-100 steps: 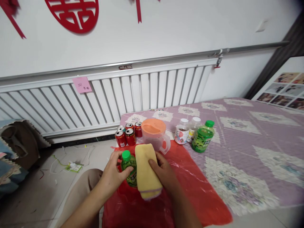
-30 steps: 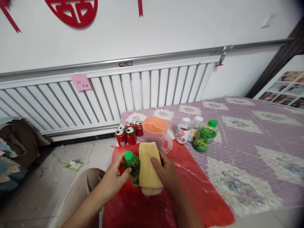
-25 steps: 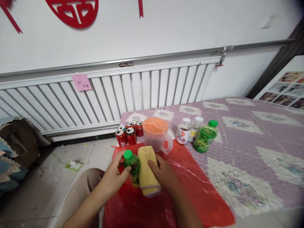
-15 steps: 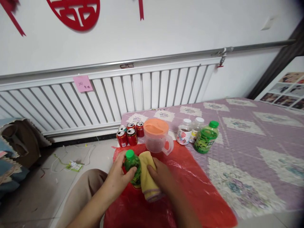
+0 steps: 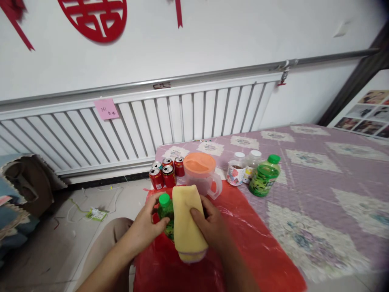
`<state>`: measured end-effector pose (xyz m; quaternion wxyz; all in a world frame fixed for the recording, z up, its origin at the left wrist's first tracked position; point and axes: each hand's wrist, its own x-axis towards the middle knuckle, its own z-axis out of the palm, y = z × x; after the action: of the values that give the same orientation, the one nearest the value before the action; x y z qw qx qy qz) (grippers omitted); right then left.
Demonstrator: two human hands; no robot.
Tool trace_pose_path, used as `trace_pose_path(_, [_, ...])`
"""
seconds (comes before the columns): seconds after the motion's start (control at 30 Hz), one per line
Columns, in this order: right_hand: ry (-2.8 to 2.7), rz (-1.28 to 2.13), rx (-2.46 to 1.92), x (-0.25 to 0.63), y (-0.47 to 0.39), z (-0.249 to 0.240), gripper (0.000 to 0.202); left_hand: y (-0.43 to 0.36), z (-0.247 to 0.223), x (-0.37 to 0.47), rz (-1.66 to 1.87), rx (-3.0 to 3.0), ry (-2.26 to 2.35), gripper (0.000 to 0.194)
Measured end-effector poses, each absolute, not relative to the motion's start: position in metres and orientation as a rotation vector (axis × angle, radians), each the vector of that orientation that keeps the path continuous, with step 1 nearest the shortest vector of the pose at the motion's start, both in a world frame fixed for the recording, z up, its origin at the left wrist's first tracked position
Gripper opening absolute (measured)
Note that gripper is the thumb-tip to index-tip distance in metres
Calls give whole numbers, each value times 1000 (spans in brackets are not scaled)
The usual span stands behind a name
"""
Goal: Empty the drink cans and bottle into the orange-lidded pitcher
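A green bottle with a green cap (image 5: pixel 165 199) is gripped by my left hand (image 5: pixel 148 227), its fingers wrapped round the left side. My right hand (image 5: pixel 211 225) holds a folded yellow cloth (image 5: pixel 187 219), thumb on the front and fingers behind. The cloth stands against the bottle's right side and covers part of it. Both are above a red plastic sheet (image 5: pixel 249 243). Just behind them sits a clear pitcher with an orange lid (image 5: pixel 199 163). Several opened red cans (image 5: pixel 169 175) stand to the pitcher's left.
On the quilted purple cover (image 5: pixel 316 182), right of the pitcher, stand a large green bottle (image 5: pixel 264 178) and two white-capped jars (image 5: pixel 236 170). A white radiator (image 5: pixel 194 115) runs along the wall behind. Cords and a small green packet (image 5: pixel 97 214) lie on the floor at left.
The yellow cloth has come up and turned its broad side to the camera, hiding more of the bottle. My left hand and the bottle have shifted slightly left.
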<state>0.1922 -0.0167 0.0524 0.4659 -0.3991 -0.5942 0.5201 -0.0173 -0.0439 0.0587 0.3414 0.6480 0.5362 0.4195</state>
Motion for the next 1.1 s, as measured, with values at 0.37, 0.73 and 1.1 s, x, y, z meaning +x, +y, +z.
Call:
trace_pose_path(0.37, [-1626, 1254, -1216, 196, 4, 24, 38, -49, 74, -21, 947, 1683, 1243, 54])
trace_pose_path(0.73, [-1267, 1518, -839, 191, -14, 42, 44, -48, 55, -10, 1145, 1683, 1524, 49])
trace_pose_path(1.1, [-1111, 1560, -977, 182, -2, 37, 59, -59, 71, -7, 918, 1759, 1231, 63])
